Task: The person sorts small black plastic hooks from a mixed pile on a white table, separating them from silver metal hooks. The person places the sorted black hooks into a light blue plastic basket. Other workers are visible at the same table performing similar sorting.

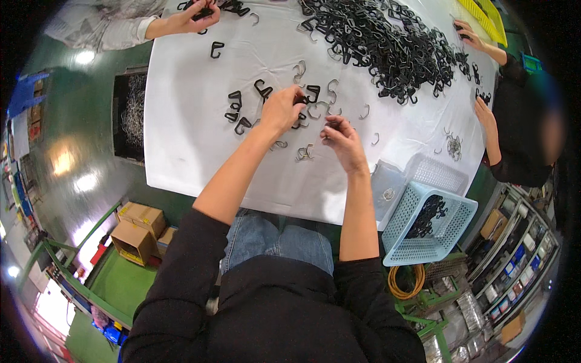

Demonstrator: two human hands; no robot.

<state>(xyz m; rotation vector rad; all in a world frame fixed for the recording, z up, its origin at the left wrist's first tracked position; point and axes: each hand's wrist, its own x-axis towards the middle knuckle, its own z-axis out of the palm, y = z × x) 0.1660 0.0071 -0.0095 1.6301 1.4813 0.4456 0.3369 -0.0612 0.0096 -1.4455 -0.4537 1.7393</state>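
Note:
Both my hands are over the middle of a white-covered table [193,139]. The fingers of my left hand [281,110] are closed on a black hook-shaped piece [301,100], partly hidden by them. To its right, my right hand [345,144] has thumb and fingers drawn together; what they hold, if anything, cannot be made out. Loose black hooks lie left of my left hand, among them one black hook [242,125]. Bent metal wire clips, such as one wire clip [365,111], are scattered around both hands.
A large heap of black hooks [387,51] covers the far right. At the near right corner are a light-blue basket [394,233] with black pieces inside and a clear tray [387,178]. A co-worker's hand [184,21] works far left; another co-worker's hands [487,121] are at the right edge.

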